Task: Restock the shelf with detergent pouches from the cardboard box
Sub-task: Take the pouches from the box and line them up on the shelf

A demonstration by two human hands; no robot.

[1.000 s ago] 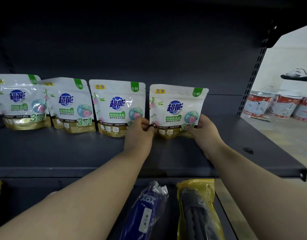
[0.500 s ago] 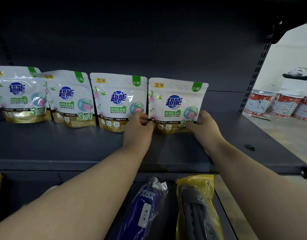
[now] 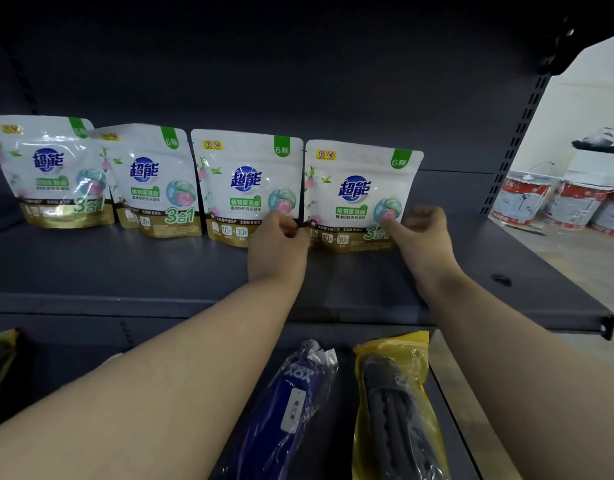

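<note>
At 1 o'clock on the shelf (image 3: 125, 271), left hand (image 3: 277, 245) and right hand (image 3: 424, 237) pinch the pouch (image 3: 354, 192), seating it upright; next, release without toppling it.

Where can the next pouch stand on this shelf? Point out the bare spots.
Bare shelf lies right of the rightmost pouch, up to the slotted upright, and along the front strip. Crowded: the back row leftward, where the other pouches stand edge to edge.
</note>
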